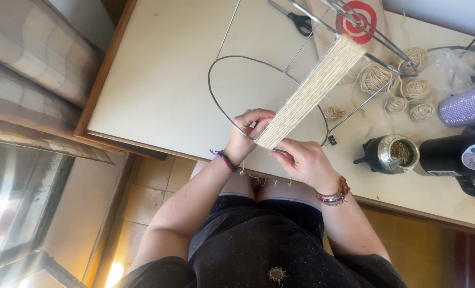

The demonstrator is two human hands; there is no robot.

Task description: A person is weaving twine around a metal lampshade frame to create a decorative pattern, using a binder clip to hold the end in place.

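Note:
A wire lampshade frame [216, 101] lies tilted on a pale table [163, 80], its near ring toward me. A band of cream twine [315, 88] is wound between the near ring and the far ring. My left hand [248, 130] pinches the near ring just left of the twine band. To the band's right, my right hand [304, 160] holds the twine's lower end at the ring, fingers closed on the strand.
Several small twine bundles [403, 88] lie at the back right beside a clear plastic bag [451, 64]. Scissors [296, 18] lie at the far edge. A dark cup with green herb [395, 153] and a black flask [456, 154] stand at right.

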